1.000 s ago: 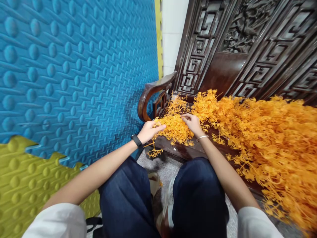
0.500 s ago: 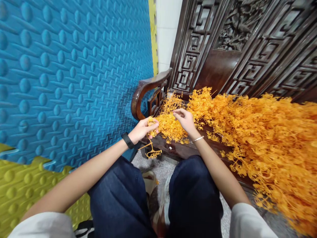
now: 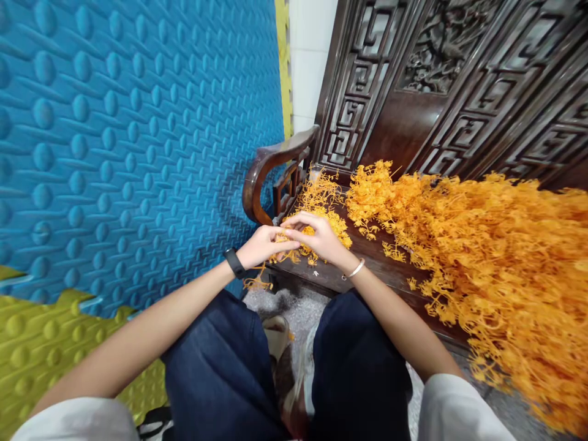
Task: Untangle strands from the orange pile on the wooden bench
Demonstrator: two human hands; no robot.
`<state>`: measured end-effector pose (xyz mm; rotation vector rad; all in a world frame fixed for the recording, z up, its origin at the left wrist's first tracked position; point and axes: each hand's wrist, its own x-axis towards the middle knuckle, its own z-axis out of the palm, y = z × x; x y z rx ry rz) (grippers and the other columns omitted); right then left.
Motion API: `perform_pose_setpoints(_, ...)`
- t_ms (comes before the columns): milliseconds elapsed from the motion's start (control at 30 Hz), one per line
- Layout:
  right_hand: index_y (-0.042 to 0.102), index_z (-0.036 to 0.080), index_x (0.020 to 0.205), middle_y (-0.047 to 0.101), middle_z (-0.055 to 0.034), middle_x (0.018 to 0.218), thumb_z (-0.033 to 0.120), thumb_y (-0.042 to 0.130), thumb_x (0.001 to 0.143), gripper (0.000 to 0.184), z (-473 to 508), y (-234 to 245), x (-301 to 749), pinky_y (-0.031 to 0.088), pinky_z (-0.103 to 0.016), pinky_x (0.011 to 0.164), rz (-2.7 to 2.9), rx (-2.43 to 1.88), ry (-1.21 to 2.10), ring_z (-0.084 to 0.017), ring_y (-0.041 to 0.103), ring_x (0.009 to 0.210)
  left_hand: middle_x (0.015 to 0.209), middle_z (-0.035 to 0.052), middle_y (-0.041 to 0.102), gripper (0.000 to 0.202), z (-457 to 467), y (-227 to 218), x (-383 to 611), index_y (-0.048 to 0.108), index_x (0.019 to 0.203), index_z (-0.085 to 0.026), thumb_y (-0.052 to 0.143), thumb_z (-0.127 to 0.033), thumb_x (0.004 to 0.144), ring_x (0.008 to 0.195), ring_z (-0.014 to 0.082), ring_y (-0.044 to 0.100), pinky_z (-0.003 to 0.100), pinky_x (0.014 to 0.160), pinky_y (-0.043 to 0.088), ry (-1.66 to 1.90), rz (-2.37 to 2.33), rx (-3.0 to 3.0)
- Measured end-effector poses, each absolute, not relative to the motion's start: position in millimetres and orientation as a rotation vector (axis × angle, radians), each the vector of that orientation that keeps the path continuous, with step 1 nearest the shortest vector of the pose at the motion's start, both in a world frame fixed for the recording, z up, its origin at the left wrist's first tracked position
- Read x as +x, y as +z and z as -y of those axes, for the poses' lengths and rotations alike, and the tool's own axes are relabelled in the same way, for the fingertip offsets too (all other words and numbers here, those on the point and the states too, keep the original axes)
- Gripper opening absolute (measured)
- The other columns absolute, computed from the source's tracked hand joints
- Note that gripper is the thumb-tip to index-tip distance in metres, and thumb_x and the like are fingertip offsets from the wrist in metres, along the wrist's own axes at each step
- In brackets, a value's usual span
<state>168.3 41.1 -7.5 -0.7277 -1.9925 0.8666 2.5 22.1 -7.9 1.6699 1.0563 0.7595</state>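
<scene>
Head view, only one available. Orange strands (image 3: 260, 282) are held at the left hand (image 3: 261, 246): orange shows between its thumb and fingers, and loose ends hang below it, past the near edge of the surface (image 3: 374, 257). Left grip is read as pinching those strands. Right hand (image 3: 324, 240) is brought up against the left, fingertips overlapping; whether anything is pinched there cannot be told, contact area is hidden.

Key relation: the held strands lie to the left of the right grip, directly under the left one. Left hand is nearer. Long axis of the hanging part is seen running down and slightly outward; the rest is covered by fingers. A small pile (image 3: 340, 226) is set just behind the hands, a big heap (image 3: 514, 257) well off to the right.

Labels: no brand or writing can be read, wristband (image 3: 235, 263) included.
</scene>
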Motion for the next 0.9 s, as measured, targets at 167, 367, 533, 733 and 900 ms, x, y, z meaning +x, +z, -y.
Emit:
perform_pose_setpoints(167,0.055,0.018,0.075,0.060,0.0006,0.074,0.037,0.064,0.076,0.021,-47.5,-9.5,172.1,0.046,-0.027,0.068,1.757,-0.762,0.997,-0.012,0.057,0.070,0.036,-0.0034,0.048,0.036,-22.2,-3.8,2.7,0.062,0.061,-0.014,0.058,-0.045,0.077,0.032,0.0053,0.037,0.020,0.037,0.024,0.787,-1.111,1.563)
perform_pose_setpoints(367,0.046,0.021,0.072,0.057,0.0046,0.061,0.030,0.062,0.072,0.019,-44.8,-17.6,160.3,0.046,-0.026,0.060,1.495,-0.763,1.214,-0.010,0.055,0.057,0.034,-0.0041,0.044,0.033,-25.1,0.0,8.0,0.054,0.049,-0.015,0.053,-0.033,0.077,0.032,0.0052,0.036,0.020,0.040,0.026,0.767,-1.034,1.602)
perform_pose_setpoints(533,0.043,0.021,0.072,0.051,0.0053,0.058,0.015,0.049,0.071,0.009,-59.2,-19.8,159.1,0.043,-0.024,0.056,1.331,-0.937,1.006,-0.010,0.051,0.054,0.031,-0.0064,0.034,0.033,-14.7,-3.6,18.1,0.043,0.043,-0.017,0.049,-0.025,0.074,0.031,0.0049,0.031,0.020,0.039,0.021,0.732,-1.087,1.677)
perform_pose_setpoints(733,0.044,0.020,0.073,0.054,0.0014,0.067,0.016,0.048,0.070,0.006,-109.8,-38.7,234.1,0.043,-0.027,0.062,0.990,-1.240,0.684,-0.011,0.051,0.058,0.042,-0.0033,0.047,0.036,12.6,-7.0,28.4,0.052,0.055,-0.015,0.048,-0.039,0.082,0.039,0.0076,0.042,0.021,0.046,0.033,0.531,-0.949,1.814)
perform_pose_setpoints(900,0.060,0.015,0.066,0.055,0.0008,0.062,0.019,0.061,0.063,0.006,-114.0,-60.3,251.5,0.039,-0.026,0.062,1.266,-1.366,0.656,-0.011,0.048,0.059,0.051,-0.0031,0.052,0.033,0.6,-6.4,24.8,0.053,0.064,-0.015,0.052,-0.043,0.081,0.047,0.0079,0.046,0.020,0.051,0.036,0.594,-0.989,1.837)
